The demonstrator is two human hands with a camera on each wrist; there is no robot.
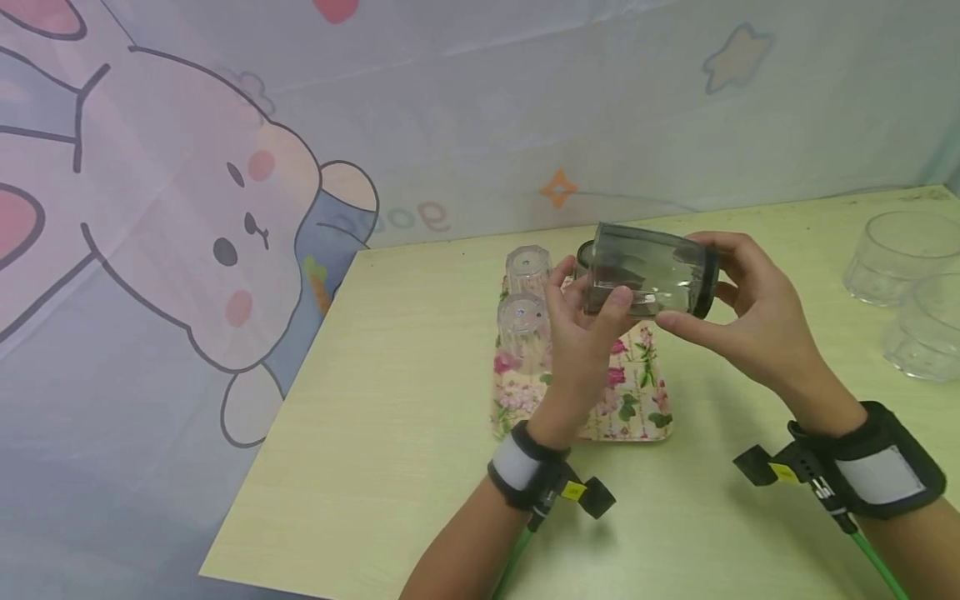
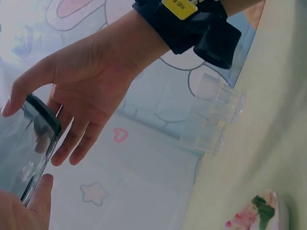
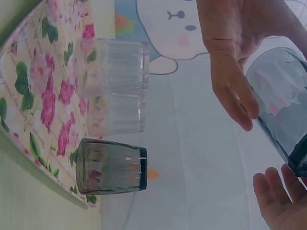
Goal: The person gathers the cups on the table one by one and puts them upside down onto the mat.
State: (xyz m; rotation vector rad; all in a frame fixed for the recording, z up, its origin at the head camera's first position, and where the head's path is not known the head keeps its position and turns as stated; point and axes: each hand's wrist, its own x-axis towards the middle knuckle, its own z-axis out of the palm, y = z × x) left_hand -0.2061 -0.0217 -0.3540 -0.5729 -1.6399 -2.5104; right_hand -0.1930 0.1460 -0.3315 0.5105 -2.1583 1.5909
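Observation:
A grey tinted glass tumbler (image 1: 648,262) lies sideways in the air between both hands, its thick dark base to the right. My left hand (image 1: 577,337) holds the mouth end, thumb across the near side. At the base end, my right hand (image 1: 765,321) grips with thumb below and fingers above and behind. Under the left hand is a flowered tray (image 1: 630,412). Two clear glasses (image 1: 527,267) stand upside down along its left side. Beside them in the right wrist view, another grey glass (image 3: 112,167) stands base up on the tray, mostly hidden in the head view.
Two larger clear glasses (image 1: 903,258) stand at the right of the pale yellow table (image 1: 375,400), behind the right hand. A printed cloth (image 1: 465,108) with a cartoon animal hangs along the back and left edges. Green cables (image 1: 877,567) trail from the wristbands.

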